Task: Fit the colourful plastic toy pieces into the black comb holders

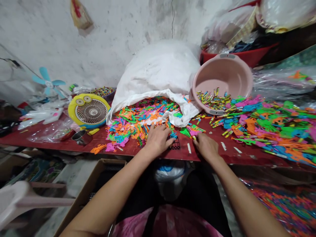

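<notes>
My left hand (158, 140) lies palm down at the near edge of a heap of small coloured plastic pieces (133, 126). Its thumb is apart from the other fingers, whose tips are partly lost among the pieces. Just right of that thumb is a small black grid rack (175, 144) with blue pieces (173, 135) at its top. My right hand (206, 146) is closed in a pinch at a small yellow-tipped tube (194, 137), beside green and pink pieces (191, 131). The heap spills from the mouth of a large white sack (160, 65).
A pink basin (223, 74) lies tilted with yellow-banded tubes (213, 100) in it. Right of it spreads a pile of tube-fitted coloured pieces (276, 125). A yellow fan (89, 110) and metal cup (81, 137) stand left on the red table (138, 149).
</notes>
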Demonstrator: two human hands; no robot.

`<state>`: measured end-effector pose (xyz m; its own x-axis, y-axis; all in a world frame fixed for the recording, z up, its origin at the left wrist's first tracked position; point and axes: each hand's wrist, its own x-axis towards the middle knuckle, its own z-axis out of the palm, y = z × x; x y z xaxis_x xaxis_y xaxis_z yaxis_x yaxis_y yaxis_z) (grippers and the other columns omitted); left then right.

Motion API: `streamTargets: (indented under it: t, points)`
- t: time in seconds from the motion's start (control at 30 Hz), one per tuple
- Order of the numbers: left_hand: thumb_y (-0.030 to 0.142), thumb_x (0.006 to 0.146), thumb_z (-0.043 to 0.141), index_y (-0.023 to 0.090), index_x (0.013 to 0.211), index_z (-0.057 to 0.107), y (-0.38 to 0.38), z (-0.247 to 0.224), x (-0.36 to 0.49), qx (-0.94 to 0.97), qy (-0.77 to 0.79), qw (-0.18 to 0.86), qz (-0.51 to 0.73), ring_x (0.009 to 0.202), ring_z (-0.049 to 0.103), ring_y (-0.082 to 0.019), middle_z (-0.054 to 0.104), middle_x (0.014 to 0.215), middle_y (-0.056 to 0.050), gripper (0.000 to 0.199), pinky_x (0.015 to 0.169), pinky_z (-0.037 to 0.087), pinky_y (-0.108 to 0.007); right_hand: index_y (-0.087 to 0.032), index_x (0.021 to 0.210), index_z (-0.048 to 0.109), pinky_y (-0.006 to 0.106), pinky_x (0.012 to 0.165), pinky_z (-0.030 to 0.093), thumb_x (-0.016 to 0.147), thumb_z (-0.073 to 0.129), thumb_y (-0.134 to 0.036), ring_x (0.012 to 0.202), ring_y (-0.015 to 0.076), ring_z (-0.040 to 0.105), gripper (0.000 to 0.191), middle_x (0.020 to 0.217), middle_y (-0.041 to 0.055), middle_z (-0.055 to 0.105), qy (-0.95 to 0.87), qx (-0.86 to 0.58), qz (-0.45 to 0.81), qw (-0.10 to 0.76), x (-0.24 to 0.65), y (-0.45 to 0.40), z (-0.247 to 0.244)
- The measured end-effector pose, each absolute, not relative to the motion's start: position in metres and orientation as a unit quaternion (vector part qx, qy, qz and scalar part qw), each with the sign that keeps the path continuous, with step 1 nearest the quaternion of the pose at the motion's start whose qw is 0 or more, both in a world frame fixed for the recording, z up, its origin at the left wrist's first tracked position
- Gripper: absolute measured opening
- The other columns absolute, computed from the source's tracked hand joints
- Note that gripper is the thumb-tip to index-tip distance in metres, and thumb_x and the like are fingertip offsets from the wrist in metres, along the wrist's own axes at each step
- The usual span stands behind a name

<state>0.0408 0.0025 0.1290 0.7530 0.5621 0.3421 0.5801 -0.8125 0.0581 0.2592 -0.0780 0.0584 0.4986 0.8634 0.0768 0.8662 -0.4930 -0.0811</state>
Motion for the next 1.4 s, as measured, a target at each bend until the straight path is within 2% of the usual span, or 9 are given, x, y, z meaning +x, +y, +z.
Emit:
streamTargets:
  t: [0.17,0.4,0.53,0.7,0.8,0.9,1.13,1.27,1.4]
  points:
    - [0.033,0.092,0.057,0.021,0.095,0.066,0.003,0.124,0.046,-0.932,-0.326,0.049,-0.148,0.099,0.063,-0.025,0.072,0.097,-0.005,0.015,0.100,0.039,-0.046,-0.018,0.107,0.062,0.030,0.059,0.035,0.099,0.041,-0.037,0.089,0.0249,0.067,0.030,0.108,0.0120,0.067,-0.531,-0.846,-0.041,0.028,0.266,-0.079,0.058]
    - [0.030,0.089,0.061,0.022,0.093,0.066,0.005,0.133,0.022,-0.937,-0.317,0.028,-0.147,0.097,0.063,-0.025,0.071,0.095,-0.004,0.010,0.105,0.036,-0.053,-0.019,0.088,0.062,0.029,0.057,0.029,0.091,0.048,-0.033,0.080,0.0216,0.064,0.020,0.090,0.0096,0.069,-0.573,-0.818,0.022,0.039,0.289,-0.098,0.062]
    - [0.033,0.088,0.064,0.021,0.117,0.059,-0.026,0.106,0.006,-0.869,-0.344,0.046,-0.353,0.116,0.056,-0.027,0.063,0.119,-0.011,0.032,0.110,0.032,-0.053,-0.020,0.077,0.056,0.027,0.056,0.031,0.081,0.054,-0.032,0.070,0.0184,0.059,0.012,0.077,0.0054,0.066,-0.584,-0.792,0.063,0.169,0.299,-0.111,0.051]
    - [0.032,0.092,0.057,0.021,0.095,0.053,-0.067,0.034,0.008,-0.731,-0.462,-0.101,-0.492,0.091,0.059,-0.020,0.060,0.094,-0.006,0.012,0.086,0.050,-0.038,-0.022,0.077,0.053,0.025,0.055,0.037,0.073,0.057,-0.039,0.059,0.0146,0.053,0.018,0.065,-0.0008,0.059,-0.548,-0.699,0.188,0.419,0.279,-0.105,0.044]
    - [0.034,0.086,0.065,0.021,0.104,0.049,-0.064,0.005,0.010,-0.655,-0.535,-0.162,-0.509,0.098,0.058,-0.022,0.055,0.103,-0.007,0.028,0.091,0.051,-0.041,-0.022,0.080,0.053,0.025,0.053,0.038,0.072,0.061,-0.045,0.056,0.0133,0.050,0.026,0.062,-0.0032,0.055,-0.514,-0.634,0.259,0.517,0.251,-0.083,0.041]
    - [0.036,0.079,0.073,0.020,0.119,0.044,-0.052,-0.001,0.008,-0.629,-0.570,-0.159,-0.504,0.115,0.054,-0.027,0.052,0.116,-0.011,0.053,0.104,0.045,-0.049,-0.021,0.081,0.054,0.024,0.053,0.036,0.073,0.061,-0.047,0.055,0.0124,0.046,0.028,0.062,-0.0037,0.052,-0.496,-0.626,0.250,0.548,0.223,-0.058,0.034]
    - [0.046,0.072,0.079,0.011,0.145,0.024,-0.036,0.005,0.011,-0.635,-0.616,-0.176,-0.433,0.140,0.038,-0.036,0.041,0.143,-0.023,0.097,0.117,0.032,-0.052,-0.022,0.076,0.055,0.025,0.057,0.036,0.075,0.056,-0.040,0.059,0.0137,0.050,0.018,0.065,-0.0016,0.057,-0.552,-0.662,0.196,0.467,0.184,-0.041,0.019]
    - [0.051,0.074,0.076,0.007,0.149,0.019,-0.019,0.006,0.014,-0.653,-0.625,-0.177,-0.389,0.144,0.032,-0.038,0.037,0.149,-0.026,0.104,0.121,0.023,-0.055,-0.022,0.071,0.051,0.025,0.056,0.040,0.070,0.062,-0.045,0.058,0.0140,0.052,0.026,0.061,-0.0028,0.055,-0.523,-0.632,0.269,0.505,0.184,-0.043,0.013]
    - [0.043,0.077,0.071,0.008,0.149,0.024,-0.002,0.007,0.011,-0.673,-0.613,-0.173,-0.375,0.142,0.037,-0.036,0.042,0.148,-0.024,0.093,0.120,0.025,-0.055,-0.020,0.081,0.056,0.025,0.051,0.042,0.065,0.069,-0.049,0.056,0.0144,0.054,0.036,0.064,-0.0018,0.059,-0.447,-0.623,0.342,0.543,0.191,-0.046,0.013]
